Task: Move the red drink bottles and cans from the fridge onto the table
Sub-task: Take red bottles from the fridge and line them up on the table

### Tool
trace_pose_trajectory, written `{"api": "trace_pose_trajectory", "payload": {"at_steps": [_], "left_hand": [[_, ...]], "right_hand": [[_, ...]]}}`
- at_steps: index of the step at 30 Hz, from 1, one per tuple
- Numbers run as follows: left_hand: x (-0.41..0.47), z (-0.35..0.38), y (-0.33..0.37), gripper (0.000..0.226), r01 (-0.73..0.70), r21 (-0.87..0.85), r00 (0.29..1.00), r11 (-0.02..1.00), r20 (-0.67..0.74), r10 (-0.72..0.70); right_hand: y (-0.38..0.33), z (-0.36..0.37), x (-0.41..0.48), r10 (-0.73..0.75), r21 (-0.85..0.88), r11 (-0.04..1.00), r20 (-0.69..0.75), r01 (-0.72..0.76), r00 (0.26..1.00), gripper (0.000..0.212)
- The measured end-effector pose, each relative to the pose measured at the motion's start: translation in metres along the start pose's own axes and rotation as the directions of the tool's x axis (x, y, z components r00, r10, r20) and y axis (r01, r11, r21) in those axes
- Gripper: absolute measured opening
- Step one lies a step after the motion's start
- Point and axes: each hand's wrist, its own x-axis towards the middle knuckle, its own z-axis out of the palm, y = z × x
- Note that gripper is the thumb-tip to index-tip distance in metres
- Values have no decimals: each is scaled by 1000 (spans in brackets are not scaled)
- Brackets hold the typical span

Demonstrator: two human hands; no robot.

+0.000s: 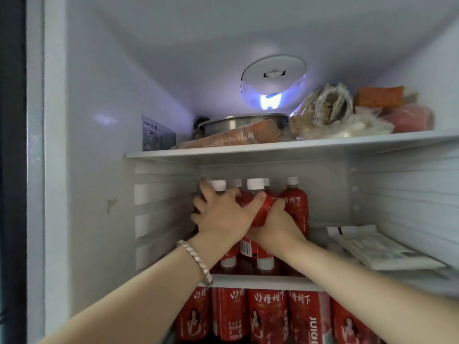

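Gripping red bottles (pixel 260 214) on mid shelf (pixel 263 281): left hand (pixel 221 216) curled round them, right hand (pixel 277 225) prob. too.

Five red bottles (pixel 294 207) with white caps show in the middle, and more may hide behind them. Five red cans (pixel 268 316) stand in a row at 6 o'clock. One metal pot (pixel 231 124) sits at 12 o'clock, and one silver bracelet (pixel 196 261) at 7 o'clock.
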Motion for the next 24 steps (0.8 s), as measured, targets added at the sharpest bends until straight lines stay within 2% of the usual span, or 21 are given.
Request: {"api": "trace_pose_trajectory", "payload": {"at_steps": [3,4,5,7,8,9,11,12,13,15,17,20,24], "left_hand": [[3,3,10,90,119,62,991,991,61,-123],[7,3,11,99,133,59,986,989,92,-138],[11,3,12,106,134,64,983,989,120,-141],[17,3,11,115,124,98,977,987,162,-139],[18,4,11,116,118,111,974,987,181,-137],[19,3,11,114,109,118,972,987,196,-131],[20,1,11,109,97,114,968,989,218,-120],[20,0,10,106,91,104,967,990,228,-113],[20,0,8,101,82,86,966,993,239,-100],[19,0,2,89,49,30,965,998,256,-55],[17,0,-6,76,9,-32,964,999,267,0],[17,-2,-14,51,-50,-131,964,990,253,83],[21,-2,-21,44,-99,-219,968,971,207,145]], "right_hand": [[-1,1,-2,-29,-52,998,68,33,997,125],[0,-4,-2,-40,-73,996,123,50,992,120],[2,-12,0,-57,-113,990,195,81,979,105],[-2,-37,-1,-20,-209,972,374,105,927,53],[-2,-51,4,3,-211,973,407,91,914,44],[2,-61,16,7,-206,976,376,76,927,41],[15,-69,45,-5,-206,978,140,34,990,32],[20,-68,59,-3,-227,974,-13,0,1000,31],[23,-66,69,35,-256,965,-117,-64,993,39],[30,-60,79,200,-262,933,-189,-246,961,75],[36,-58,83,305,-189,921,-188,-340,933,97],[48,-55,92,300,-32,951,-130,-307,945,96],[48,-55,91,277,11,960,-136,-278,951,84]]}}
